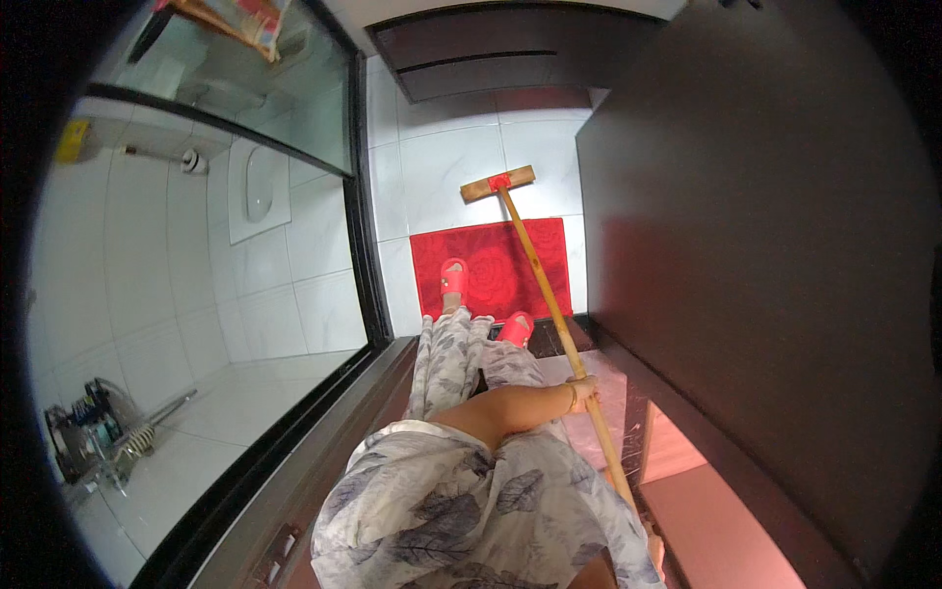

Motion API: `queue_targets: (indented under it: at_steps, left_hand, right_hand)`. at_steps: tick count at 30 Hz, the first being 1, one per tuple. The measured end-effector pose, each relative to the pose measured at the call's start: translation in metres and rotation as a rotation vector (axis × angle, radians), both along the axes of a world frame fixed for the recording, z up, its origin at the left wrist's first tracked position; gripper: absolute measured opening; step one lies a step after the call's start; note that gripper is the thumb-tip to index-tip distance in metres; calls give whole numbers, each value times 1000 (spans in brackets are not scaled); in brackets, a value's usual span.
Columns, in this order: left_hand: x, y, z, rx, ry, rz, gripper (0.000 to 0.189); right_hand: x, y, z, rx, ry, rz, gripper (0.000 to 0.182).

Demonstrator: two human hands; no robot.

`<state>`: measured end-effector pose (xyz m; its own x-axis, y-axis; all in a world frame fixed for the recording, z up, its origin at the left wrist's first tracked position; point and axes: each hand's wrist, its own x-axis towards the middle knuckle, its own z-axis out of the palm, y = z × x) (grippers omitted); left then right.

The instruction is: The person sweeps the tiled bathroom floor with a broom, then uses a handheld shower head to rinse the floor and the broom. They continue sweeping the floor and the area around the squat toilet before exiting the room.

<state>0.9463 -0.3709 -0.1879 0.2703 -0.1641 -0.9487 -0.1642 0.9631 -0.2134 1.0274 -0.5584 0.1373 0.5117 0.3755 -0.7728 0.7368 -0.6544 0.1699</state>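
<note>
My left hand (585, 392) reaches across my body, its fingers wrapped around the long wooden handle (543, 283) of a push broom or floor squeegee. The tool's wooden crosspiece head (478, 190), joined by a red fitting, is on white floor tiles just beyond a red mat (489, 254). What is on the underside of the head is hidden. At the lower right, a sliver of my right hand (655, 548) shows beside the upper end of the handle; my sleeve and body hide the rest, so its grip is unclear.
My feet in red slippers (454, 276) are at the mat's near edge. A dark door panel (736, 221) stands to the right. Leftward, a black-framed glass partition (358, 184) borders a tiled bathroom with a squat toilet (259, 184). A dark cabinet (508, 44) is ahead.
</note>
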Motion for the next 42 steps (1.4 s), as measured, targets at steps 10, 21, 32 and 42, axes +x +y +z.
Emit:
queue_targets:
  at_steps: [10, 21, 32, 42]
  left_hand:
    - [-127, 189, -40, 320, 218, 138, 12]
    - [-257, 343, -76, 496, 378, 185, 12]
    - [-250, 345, -54, 718, 794, -464, 42]
    - [-111, 72, -33, 596, 652, -555, 39]
  right_hand:
    - [-57, 140, -82, 175, 364, 95, 24]
    - [-179, 258, -216, 356, 550, 158, 23]
    - [-178, 296, -170, 188, 623, 197, 25]
    - [-99, 232, -78, 105, 487, 277, 25]
